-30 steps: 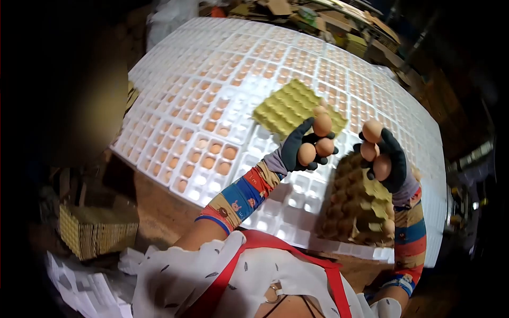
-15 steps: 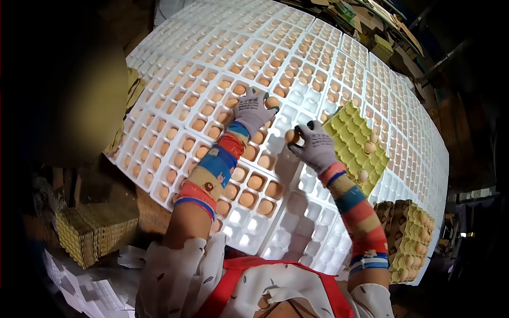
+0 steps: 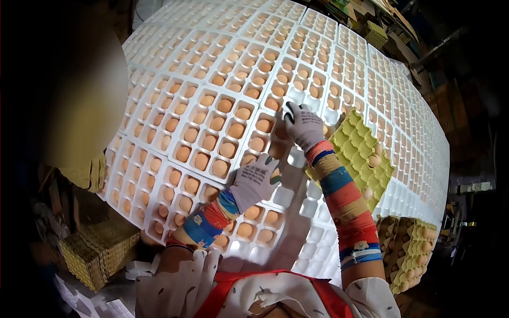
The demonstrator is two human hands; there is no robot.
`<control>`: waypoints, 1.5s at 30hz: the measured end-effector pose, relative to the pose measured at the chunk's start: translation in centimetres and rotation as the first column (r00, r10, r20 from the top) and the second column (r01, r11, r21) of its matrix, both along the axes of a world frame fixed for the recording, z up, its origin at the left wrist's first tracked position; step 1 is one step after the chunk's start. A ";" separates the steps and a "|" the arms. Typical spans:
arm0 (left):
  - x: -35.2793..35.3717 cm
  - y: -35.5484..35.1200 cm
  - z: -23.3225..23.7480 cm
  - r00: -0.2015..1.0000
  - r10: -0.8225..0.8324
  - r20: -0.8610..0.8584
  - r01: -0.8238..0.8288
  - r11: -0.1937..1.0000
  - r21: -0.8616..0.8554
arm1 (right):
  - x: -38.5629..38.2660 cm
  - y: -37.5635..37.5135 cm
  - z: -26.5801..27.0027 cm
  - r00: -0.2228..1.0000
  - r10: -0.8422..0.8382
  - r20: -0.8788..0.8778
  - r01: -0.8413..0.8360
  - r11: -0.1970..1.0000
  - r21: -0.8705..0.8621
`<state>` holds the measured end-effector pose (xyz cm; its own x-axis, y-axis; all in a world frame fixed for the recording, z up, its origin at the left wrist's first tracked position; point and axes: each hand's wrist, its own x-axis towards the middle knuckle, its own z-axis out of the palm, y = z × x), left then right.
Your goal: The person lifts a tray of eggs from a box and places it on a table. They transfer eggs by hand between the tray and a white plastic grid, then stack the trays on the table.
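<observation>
My left hand [image 3: 257, 183], in a grey glove with dark fingertips, reaches low over a white foam egg tray [image 3: 254, 108]. Its thumb and fingers are apart, and no egg shows in its grasp. Higher and to the right, my gloved right hand [image 3: 305, 126] bends its fingers down into the trays. Those fingertips are curled, and whatever they hold is hidden. Brown eggs [image 3: 263, 125] sit in the cells just left of it. Beside my right wrist, a yellow pulp egg tray [image 3: 360, 151] lies tilted over the white trays, carrying a few eggs [image 3: 374, 160].
White trays, many filled with eggs, spread across the surface. Bare cells [image 3: 315, 236] show near my body. Stacked pulp trays with eggs [image 3: 413, 254] stand at right; a pile of pulp trays [image 3: 101, 249] stands at lower left. A blurred pale shape blocks the left side.
My left hand has come down toward my body, and the egg it held is out of sight. My right hand has moved up and slightly left; its egg no longer shows. The view has shifted slightly.
</observation>
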<state>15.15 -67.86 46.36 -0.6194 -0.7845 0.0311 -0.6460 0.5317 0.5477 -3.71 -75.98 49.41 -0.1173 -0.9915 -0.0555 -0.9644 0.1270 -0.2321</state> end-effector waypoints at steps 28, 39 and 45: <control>-15.7 -4.5 2.6 0.875 0.101 -0.474 0.211 0.800 0.561 | -16.6 29.6 -3.2 0.229 -0.364 0.903 0.897 0.439 -0.050; 23.7 -0.4 -1.5 0.421 0.669 -0.613 -0.332 0.742 0.582 | 6.5 20.1 4.9 0.173 0.083 0.981 0.166 0.980 -0.112; 39.3 2.2 -3.6 0.833 0.550 -0.066 -0.534 0.767 -0.355 | 9.9 23.5 7.9 0.307 0.197 0.931 -0.219 0.967 -0.132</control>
<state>54.45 -65.62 42.72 -0.1009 -0.9321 0.3478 -0.9014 0.2336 0.3646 6.15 -52.43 57.35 0.2323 -0.9726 0.0032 -0.1087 -0.0292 -0.9937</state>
